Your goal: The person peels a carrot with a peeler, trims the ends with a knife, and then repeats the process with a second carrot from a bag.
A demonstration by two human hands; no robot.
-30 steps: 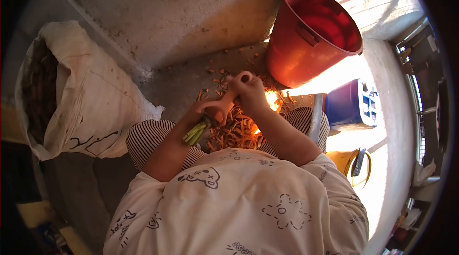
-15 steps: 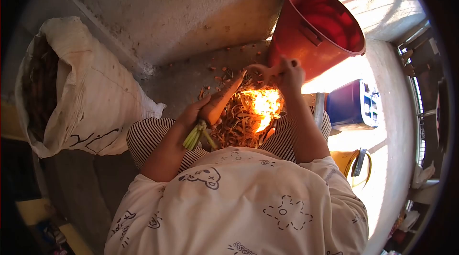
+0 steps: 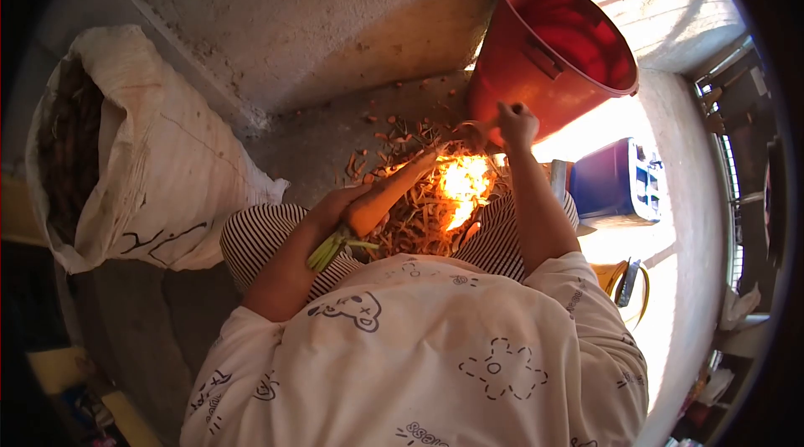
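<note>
My left hand (image 3: 342, 202) is wrapped round the thick end of a carrot (image 3: 387, 196), whose cut green stalks point down toward my lap. The carrot's thin tip points up and right, over a heap of orange peelings (image 3: 419, 225) between my knees. To the right, my right hand (image 3: 517, 124) is closed in front of the red bucket, gripping something blurred that extends left from the fingers; I cannot make out what it is. Bright sunlight falls on the peelings below it.
A large white sack (image 3: 180, 170) full of carrots lies open at the left. Behind my right hand stands a tall red bucket (image 3: 536, 70) by the wall. A blue crate (image 3: 607, 183) and a yellow object (image 3: 605, 275) are at the right.
The carrot is turned a little, its tip now lower and further right. My right hand has shifted slightly, and the blurred thing at its fingers looks darker.
</note>
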